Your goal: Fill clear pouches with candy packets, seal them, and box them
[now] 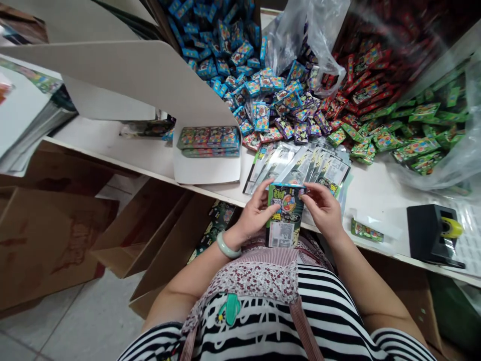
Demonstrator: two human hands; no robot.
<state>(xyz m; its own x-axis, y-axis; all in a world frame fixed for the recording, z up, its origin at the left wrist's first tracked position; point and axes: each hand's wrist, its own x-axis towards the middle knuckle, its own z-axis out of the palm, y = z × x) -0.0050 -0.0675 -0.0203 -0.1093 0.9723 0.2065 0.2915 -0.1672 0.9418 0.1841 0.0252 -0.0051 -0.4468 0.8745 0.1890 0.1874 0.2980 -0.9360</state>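
A black and green printed pouch (284, 213) is held upright close to my body at the table's front edge. My left hand (256, 213) grips its left side, thumb across the front. At its upper right corner, my right hand (323, 209) pinches the edge with thumb and fingers. A strip of blue shows along the pouch's top; I cannot tell whether it belongs to something inside. Just beyond my hands lies a fanned stack of similar flat pouches (280, 163). Behind that is a heap of small candy boxes in blue (260, 116), purple (285, 128), red (370, 57) and green (417, 148).
A white card holder (206, 173) with stacked multicoloured boxes (210, 140) stands left. On the right are a black tape dispenser (428, 233) and a wrapped green strip of boxes (366, 230). Clear plastic bags (304, 35) drape over the heap. Cardboard boxes (48, 245) stand below left.
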